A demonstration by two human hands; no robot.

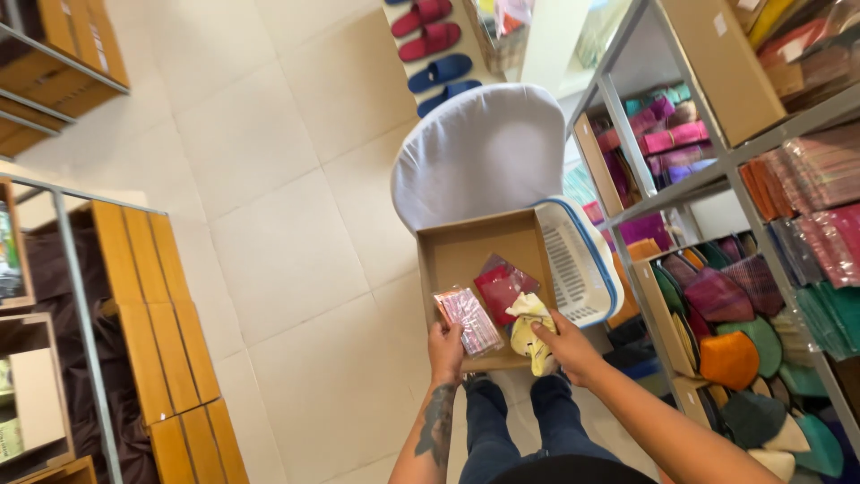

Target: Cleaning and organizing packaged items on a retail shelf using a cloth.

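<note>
An open brown cardboard box rests on a chair with a white cover. Inside lie a pink packet in clear wrap, a dark red packet and a yellow cloth item. My left hand grips the box's near edge beside the pink packet. My right hand holds the yellow cloth item at the box's near right corner.
A white plastic basket with a blue rim stands against the box's right side. Metal shelves at the right hold colourful packed pouches. Wooden crates stand at the left. Slippers lie on the tiled floor beyond the chair.
</note>
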